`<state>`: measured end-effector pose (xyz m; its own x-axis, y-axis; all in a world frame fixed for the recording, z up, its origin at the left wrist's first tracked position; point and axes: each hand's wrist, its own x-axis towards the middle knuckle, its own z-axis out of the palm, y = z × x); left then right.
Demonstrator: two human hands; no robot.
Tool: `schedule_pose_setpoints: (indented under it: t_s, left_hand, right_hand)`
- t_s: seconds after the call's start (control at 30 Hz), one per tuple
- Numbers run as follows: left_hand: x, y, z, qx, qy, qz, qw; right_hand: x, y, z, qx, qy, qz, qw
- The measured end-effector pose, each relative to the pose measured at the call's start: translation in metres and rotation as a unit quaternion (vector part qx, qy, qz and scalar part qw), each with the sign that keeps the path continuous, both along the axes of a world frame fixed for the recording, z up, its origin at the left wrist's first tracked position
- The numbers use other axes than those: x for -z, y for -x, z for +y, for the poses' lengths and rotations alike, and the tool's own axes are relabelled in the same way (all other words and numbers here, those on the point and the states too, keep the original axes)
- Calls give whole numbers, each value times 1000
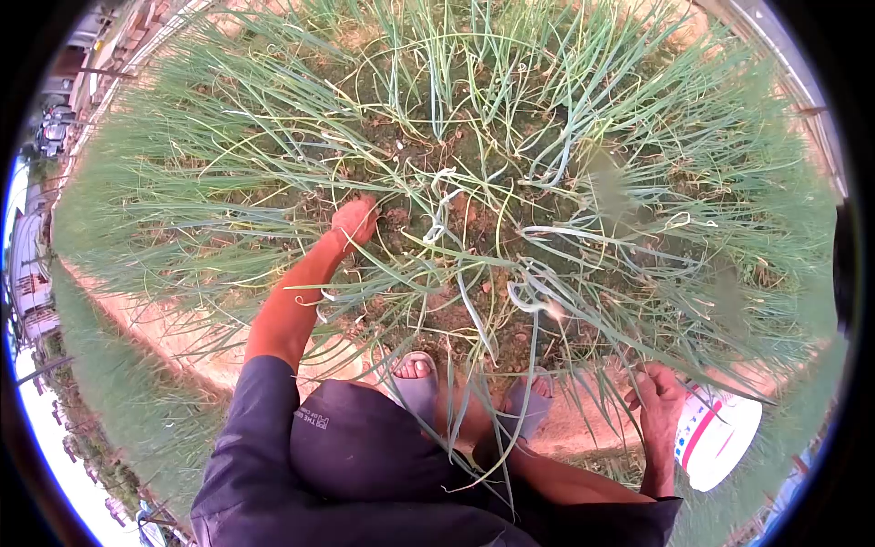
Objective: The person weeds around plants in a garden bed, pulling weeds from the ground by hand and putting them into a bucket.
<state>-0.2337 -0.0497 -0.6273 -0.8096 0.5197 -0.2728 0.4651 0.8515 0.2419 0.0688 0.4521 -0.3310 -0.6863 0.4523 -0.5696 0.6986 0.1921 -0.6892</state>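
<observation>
My left hand reaches down among the green onion plants, close to the soil at their bases. Only its back shows; the fingers are turned away and hidden, so any grip is out of sight. Low on the right, my right hand is closed with its fingers curled, beside long drooping green onion leaves. Whether a leaf is pinched in it is not clear. Just behind that hand stands a white bucket with red and blue markings, tilted in this view.
Brown soil shows between the plants. My sandalled feet are at the bed's near edge, on a pale dirt path. More greenery grows beyond the path. A wall-like border runs at upper right.
</observation>
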Motion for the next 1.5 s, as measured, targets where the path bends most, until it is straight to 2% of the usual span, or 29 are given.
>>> schedule_pose_setpoints:
  t_s: [0.03, 0.07, 0.1, 0.2, 0.23, 0.27, 0.3, 0.33, 0.37, 0.43, 0.53, 0.6, 0.67, 0.7, 0.73, 0.77, 0.83, 0.93, 1.0, 1.07, 1.17, 1.2, 1.27, 1.3, 1.33, 1.37, 1.4, 1.5]
  left_hand:
    - [0, -5, 4, 1, -15, -13, 1000]
    - [-34, -10, 21, -25, -16, -28, 999]
    - [-45, -12, 24, -53, -22, -42, 997]
    - [-44, -6, 34, -142, -74, -114, 981]
    - [-14, 2, 19, -32, -33, -28, 999]
    - [1, 7, 15, -38, -65, -22, 997]
    - [15, 13, 13, -63, -120, -24, 990]
    - [24, 17, 15, -156, -207, -66, 964]
    - [33, 19, 15, -178, -222, -79, 955]
    - [61, 24, 11, -189, -198, -84, 958]
    - [143, 30, -19, -126, -122, -73, 982]
    - [58, 24, 15, -114, -61, -125, 984]
    - [6, 23, 34, -98, -29, -166, 981]
    - [0, 22, 40, -97, -23, -169, 981]
    - [1, 23, 42, -96, -28, -162, 982]
    - [6, 24, 40, -96, -35, -156, 982]
    - [15, 27, 39, -101, -51, -146, 983]
    - [35, 31, 33, -102, -70, -132, 983]
    - [41, 29, 28, -100, -81, -120, 984]
    - [49, 26, 21, -98, -92, -102, 986]
    - [18, 21, 38, -86, -145, -72, 983]
    - [19, 21, 38, -90, -177, -78, 977]
    - [18, 20, 38, -100, -179, -93, 974]
    - [16, 20, 39, -102, -173, -99, 975]
    - [14, 22, 41, -105, -166, -104, 975]
    - [12, 22, 41, -106, -167, -108, 974]
    - [10, 22, 42, -110, -163, -112, 974]
    - [6, 23, 43, -118, -158, -122, 973]
  right_hand:
    - [0, 2, 0, -2, 10, 1, 1000]
    - [0, 6, 1, -4, 18, 2, 1000]
    - [0, 11, 2, -5, 24, 1, 1000]
    - [-3, 22, 7, -32, 27, -9, 999]
    - [-9, 23, 11, -34, 24, -17, 999]
    - [-16, 26, 16, -75, 7, -47, 996]
    - [-22, 35, 21, -118, -6, -76, 990]
    - [-27, 46, 26, -164, -15, -103, 981]
    - [-30, 57, 32, -215, -35, -97, 971]
    - [-33, 77, 41, -318, -71, -84, 942]
    - [-21, 111, 46, -472, -82, -133, 867]
    - [28, 115, 59, -527, -134, -64, 836]
    - [72, 131, 51, -581, -226, -50, 780]
    - [99, 138, 53, -690, -307, -3, 656]
    - [127, 143, 55, -775, -374, 46, 506]
    - [150, 149, 57, -665, -215, 8, 715]
    - [191, 166, 62, -421, -51, -45, 905]
    - [217, 194, 47, -130, -59, -11, 990]
    - [218, 205, 41, 111, -37, 110, 987]
    - [233, 208, 53, -3, -111, 27, 993]
    - [301, 198, 89, -130, -108, 38, 985]
    - [297, 200, 87, 25, 46, 109, 993]
    - [288, 211, 79, 229, 116, 121, 959]
    - [278, 216, 78, 23, -68, 69, 995]
    - [276, 218, 79, -185, -246, 12, 951]
    - [273, 222, 80, -381, -405, -46, 830]
    - [272, 229, 71, -391, -502, -71, 768]
    - [235, 246, 69, -321, -558, 97, 759]
